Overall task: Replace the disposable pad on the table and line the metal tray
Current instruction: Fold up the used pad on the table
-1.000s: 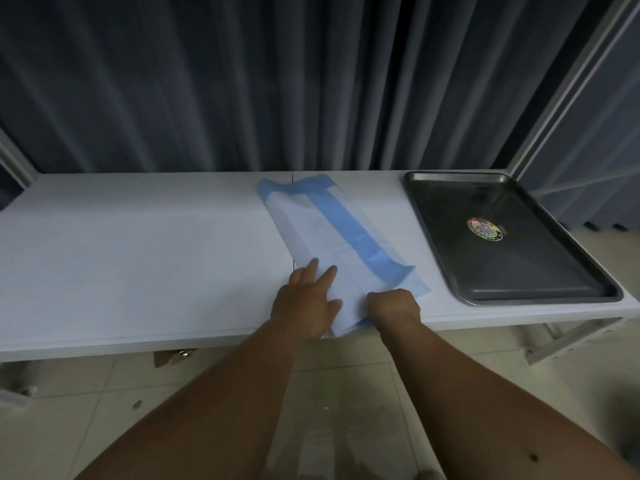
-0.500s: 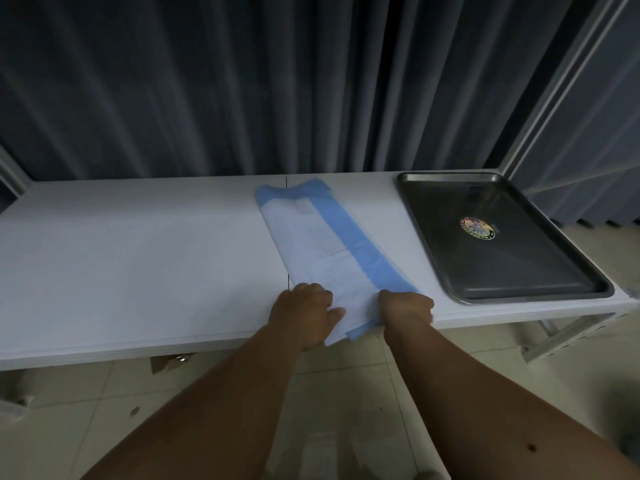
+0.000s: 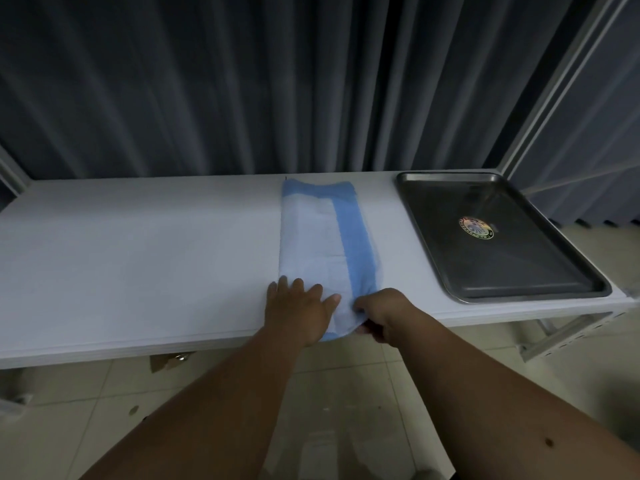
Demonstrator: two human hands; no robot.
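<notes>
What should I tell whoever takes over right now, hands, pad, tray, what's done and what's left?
Left hand: flat, fingers straight, pressing the near end of the folded blue-and-white pad.
Right hand: fingers curled, grip on the pad's near right corner at the table edge.
Pad: folded into a long strip, lying front to back mid-table, left of the metal tray and apart from it.
Done: pad is on the table.
Left: unfold and spread it; the tray is bare, showing only a round sticker, not yet lined.

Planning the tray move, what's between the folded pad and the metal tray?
Head view: only bare white table between the folded pad and the metal tray.
</notes>
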